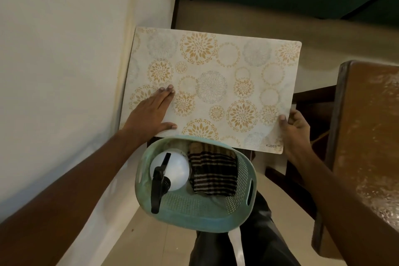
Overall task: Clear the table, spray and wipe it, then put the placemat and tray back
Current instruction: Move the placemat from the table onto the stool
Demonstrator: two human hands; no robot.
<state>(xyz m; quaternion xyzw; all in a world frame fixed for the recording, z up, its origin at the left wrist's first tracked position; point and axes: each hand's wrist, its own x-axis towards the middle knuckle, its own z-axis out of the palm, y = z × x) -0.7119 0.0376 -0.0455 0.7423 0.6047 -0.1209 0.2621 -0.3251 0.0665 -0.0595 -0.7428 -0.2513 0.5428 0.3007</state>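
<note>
A: Where's the placemat [216, 84]?
B: Held in front of the person, floral side up, over what looks like a chair seat by the wall [60, 49]. Long axis runs left to right, far-left corner close to the wall.
A: Hands?
B: Left hand [151, 112] lies flat and open on the mat's near-left part, pressing, not gripping. Right hand [293, 129] pinches the near-right edge, thumb on top, fingers curled under.
A: The table?
B: Brown table [367, 136] is at the right, so the right hand is nearer; I'd guess the mat swings that way.
A: Anything else?
B: Teal basket [194, 218] just near of the mat, holding a white spray bottle [172, 170] and a striped cloth [213, 173]. Tray not visible.
</note>
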